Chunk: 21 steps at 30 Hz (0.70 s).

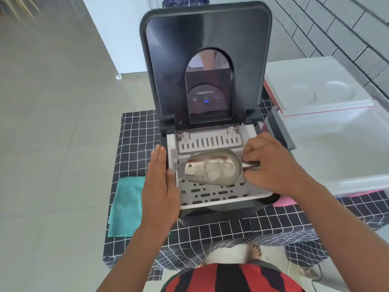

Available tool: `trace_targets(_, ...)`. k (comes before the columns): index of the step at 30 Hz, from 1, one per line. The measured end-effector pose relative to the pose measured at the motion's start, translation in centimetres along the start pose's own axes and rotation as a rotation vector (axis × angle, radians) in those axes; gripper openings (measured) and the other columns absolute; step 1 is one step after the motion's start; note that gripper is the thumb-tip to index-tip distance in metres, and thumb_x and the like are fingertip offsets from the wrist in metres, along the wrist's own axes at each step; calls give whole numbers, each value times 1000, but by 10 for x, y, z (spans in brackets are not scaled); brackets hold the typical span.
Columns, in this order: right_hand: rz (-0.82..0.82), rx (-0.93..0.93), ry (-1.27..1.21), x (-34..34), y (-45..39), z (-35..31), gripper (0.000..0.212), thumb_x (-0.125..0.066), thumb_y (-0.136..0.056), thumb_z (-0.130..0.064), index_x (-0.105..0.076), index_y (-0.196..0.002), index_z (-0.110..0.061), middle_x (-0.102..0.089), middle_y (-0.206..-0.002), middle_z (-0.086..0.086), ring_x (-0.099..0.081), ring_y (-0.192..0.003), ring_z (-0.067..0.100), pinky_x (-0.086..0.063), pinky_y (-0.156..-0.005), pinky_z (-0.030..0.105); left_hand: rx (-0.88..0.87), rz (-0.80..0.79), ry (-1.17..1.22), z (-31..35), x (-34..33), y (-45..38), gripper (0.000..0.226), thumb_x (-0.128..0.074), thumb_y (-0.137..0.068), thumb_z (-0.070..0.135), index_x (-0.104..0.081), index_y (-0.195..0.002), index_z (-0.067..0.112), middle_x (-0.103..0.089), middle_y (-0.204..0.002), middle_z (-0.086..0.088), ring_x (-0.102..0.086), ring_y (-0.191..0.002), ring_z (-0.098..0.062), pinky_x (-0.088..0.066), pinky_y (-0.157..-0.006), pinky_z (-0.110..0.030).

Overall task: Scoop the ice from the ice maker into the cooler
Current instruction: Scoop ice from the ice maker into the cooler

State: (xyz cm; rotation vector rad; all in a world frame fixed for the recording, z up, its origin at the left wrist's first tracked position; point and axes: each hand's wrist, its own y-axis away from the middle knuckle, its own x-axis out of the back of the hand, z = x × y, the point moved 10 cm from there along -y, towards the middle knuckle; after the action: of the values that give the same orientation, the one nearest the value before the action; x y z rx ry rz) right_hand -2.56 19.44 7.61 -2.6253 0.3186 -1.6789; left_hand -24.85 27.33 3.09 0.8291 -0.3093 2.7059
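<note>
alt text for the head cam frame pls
A right hand holds a metal scoop of ice over the open ice maker basket, while the left hand rests flat against its side. A white cooler sits to the right.

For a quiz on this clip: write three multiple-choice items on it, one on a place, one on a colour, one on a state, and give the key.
1. Where is the folded cloth?
A. left of the ice maker
B. inside it
C. on the cooler

2. What colour is that cloth?
A. red
B. teal
C. yellow

3. What is in the metal scoop?
A. nothing
B. water
C. ice

Key: 1 A, it lies on the checked tablecloth beside the left hand. 2 B, it is plainly teal. 3 C, white pieces fill the bowl held by the right hand.
</note>
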Motion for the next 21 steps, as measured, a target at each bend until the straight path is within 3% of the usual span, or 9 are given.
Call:
trace_targets(2, 27, -50, -36, 7, 3, 12, 17, -75, -62, -13, -78, -79, -11, -56, -80, -9, -43, -91, 15, -39, -83, 29, -37, 13, -59, 9, 3, -1, 53, -36, -103, 14, -24, -153, 25, -16, -159, 20, -11, -144, 8, -16, -120, -26)
trace_targets(5, 59, -117, -49, 21, 11, 30, 14, -76, -63, -16, -76, -77, -11, -58, -85, -9, -45, -93, 13, -34, -78, 21, -90, 40, -158, 30, 4, -4, 56, -41, -100, 17, -25, -152, 29, -14, -157, 25, -9, -142, 11, -10, -108, -4)
trace_targets(7, 99, -128, -46, 37, 18, 39, 9, -75, -63, -16, -74, -72, -14, -59, -84, -7, -47, -90, 13, -34, -75, 20, -123, 48, -158, 50, -1, -7, 55, -46, -99, 16, -29, -150, 29, -19, -155, 25, -13, -141, 9, -7, -104, 1)
trace_targets(13, 176, -318, -19, 95, 56, 111, 16, -69, -64, -21, -55, -56, -23, -57, -64, -8, -55, -67, 16, -44, -63, 31, -220, -57, -4, 130, -59, -14, 48, -52, -96, 10, -48, -141, 25, -44, -147, 13, -35, -136, -1, -28, -116, -31)
trace_targets(17, 212, -451, 122, 138, 93, 187, 23, -66, -64, -18, -49, -55, -6, -45, -50, 9, -40, -51, 19, -36, -51, 32, -261, -131, 3, 183, -122, -16, 46, -50, -97, 17, -46, -141, 29, -45, -143, 18, -37, -131, 3, -27, -113, -24)
trace_targets(20, 110, -506, 276, 155, 115, 242, 22, -64, -66, -22, -52, -54, -8, -50, -51, 8, -50, -55, 26, -37, -48, 32, -271, -270, -56, 210, -190, -13, 41, -49, -96, 26, -41, -135, 38, -43, -122, 25, -38, -108, 17, -32, -99, -18)
trace_targets(21, 61, -514, 325, 156, 119, 259, 22, -63, -66, -21, -50, -52, -11, -50, -52, 5, -52, -57, 26, -34, -47, 30, -252, -325, -84, 211, -215, -12, 45, -48, -97, 28, -37, -140, 35, -42, -129, 22, -38, -115, 13, -31, -102, -20)
